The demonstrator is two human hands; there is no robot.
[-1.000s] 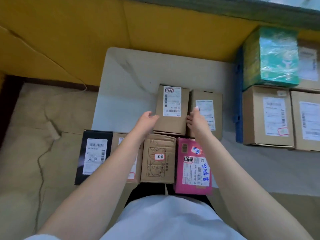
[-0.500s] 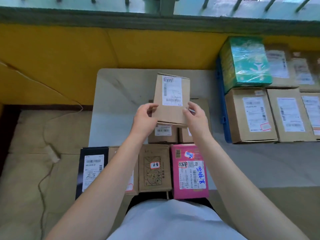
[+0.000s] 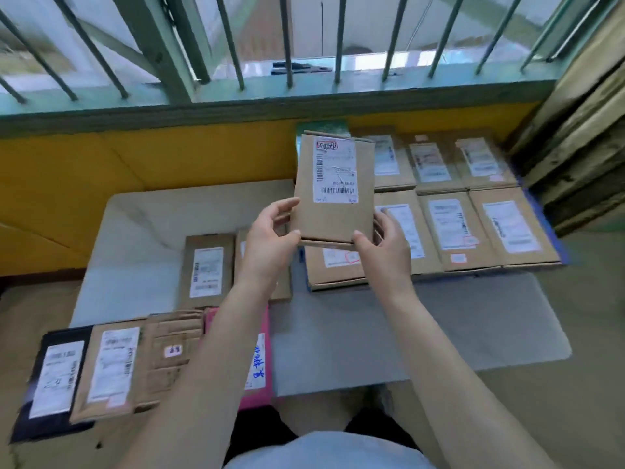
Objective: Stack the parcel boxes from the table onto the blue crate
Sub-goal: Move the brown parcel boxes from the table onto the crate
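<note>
- Parcel box (image 3: 333,194) is off the table (image 3: 142,238) now — a second ago it sat in the back row, now I've got it raised and carried right, over the boxes already stacked on the blue crate (image 3: 559,247).
- Left hand (image 3: 270,238) grips its lower left edge, thumb on top, fingers curled under; right hand (image 3: 385,245) pinches the lower right corner the same way.
- Label faces up, box roughly level, not touching anything below.
- Spot it left uncovers a second brown box (image 3: 206,269), which lies on the table with the near row: black box (image 3: 54,377), pink box (image 3: 258,360), two brown ones.
- Meaning: pickup done, placement next — my guess is it goes on top of the first layer, which looks full.
</note>
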